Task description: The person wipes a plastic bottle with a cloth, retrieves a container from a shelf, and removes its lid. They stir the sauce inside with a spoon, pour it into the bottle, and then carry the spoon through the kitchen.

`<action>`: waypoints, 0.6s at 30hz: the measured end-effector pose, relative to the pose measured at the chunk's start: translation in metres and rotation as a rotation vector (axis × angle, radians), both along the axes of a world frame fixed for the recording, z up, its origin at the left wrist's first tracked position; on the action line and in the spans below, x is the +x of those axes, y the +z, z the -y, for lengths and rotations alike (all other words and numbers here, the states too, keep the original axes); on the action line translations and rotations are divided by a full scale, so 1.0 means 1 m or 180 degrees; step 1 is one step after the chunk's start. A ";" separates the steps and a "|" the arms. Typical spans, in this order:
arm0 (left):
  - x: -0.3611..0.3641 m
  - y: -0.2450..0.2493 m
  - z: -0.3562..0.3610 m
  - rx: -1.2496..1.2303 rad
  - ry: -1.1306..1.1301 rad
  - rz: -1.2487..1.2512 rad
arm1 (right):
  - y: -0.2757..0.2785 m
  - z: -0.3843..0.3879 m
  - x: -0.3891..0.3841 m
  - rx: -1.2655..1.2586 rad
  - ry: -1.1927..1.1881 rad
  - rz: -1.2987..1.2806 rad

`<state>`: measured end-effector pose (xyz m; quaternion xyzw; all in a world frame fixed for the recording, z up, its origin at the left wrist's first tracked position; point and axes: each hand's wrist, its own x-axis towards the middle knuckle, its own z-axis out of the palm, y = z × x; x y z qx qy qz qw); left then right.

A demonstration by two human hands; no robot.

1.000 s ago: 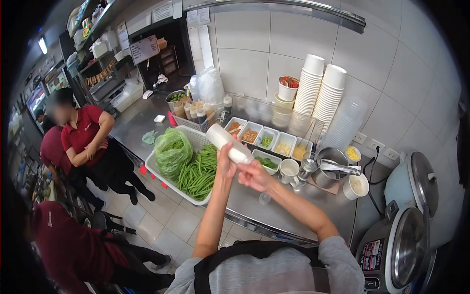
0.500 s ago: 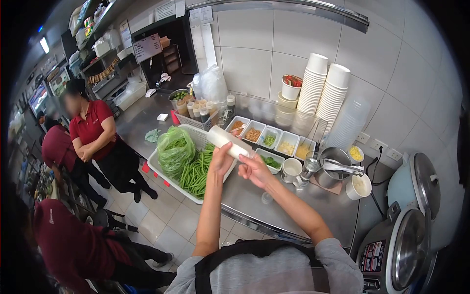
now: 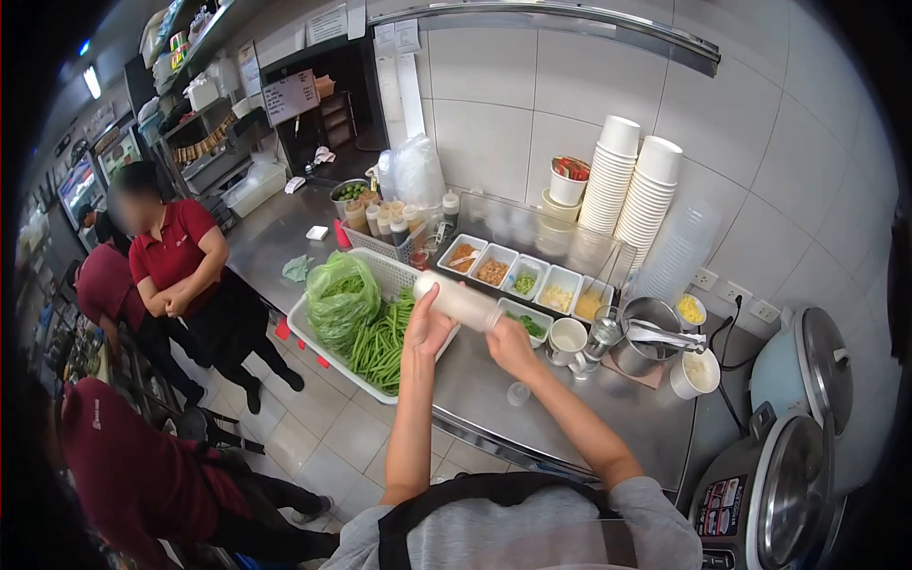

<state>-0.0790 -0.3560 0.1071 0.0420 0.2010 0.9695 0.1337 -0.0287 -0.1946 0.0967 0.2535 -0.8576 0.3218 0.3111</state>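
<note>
Both my hands hold a long, whitish cylinder (image 3: 458, 302) in the air, over the front of the counter. My left hand (image 3: 429, 328) grips it near its left end, thumb laid along the side. At the opposite end, my right hand (image 3: 508, 344) has its fingers closed round the tip. Motion blurs the cylinder, so its exact kind cannot be made out. Below and left is a white basket (image 3: 296, 318) with green beans (image 3: 382, 347) and a green plastic bag (image 3: 340, 302). Just behind my right hand sits a tub of chopped greens (image 3: 528, 323).
Small tubs of toppings (image 3: 524, 276) line the back. A white mug (image 3: 567, 340), a metal pot (image 3: 649, 332) with tongs and stacked paper cups (image 3: 613, 176) stand right. Rice cookers (image 3: 774, 484) fill the right corner. A person in a red shirt (image 3: 180, 237) stands left.
The cylinder has turned to show more of its length. My right hand has moved right and down, its fingers now closed round the end. The person in red has shifted slightly.
</note>
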 end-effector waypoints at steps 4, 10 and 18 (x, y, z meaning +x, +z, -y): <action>0.002 0.002 -0.014 -0.0001 0.0537 -0.0225 | 0.002 0.004 0.010 -0.1750 0.1880 0.2880; 0.015 0.014 -0.001 -0.0461 0.0159 -0.0585 | 0.009 0.003 0.023 -0.2845 0.2026 0.2714; 0.013 0.017 -0.001 -0.0110 0.0529 -0.0855 | 0.025 -0.002 0.037 -0.2854 0.3070 0.3684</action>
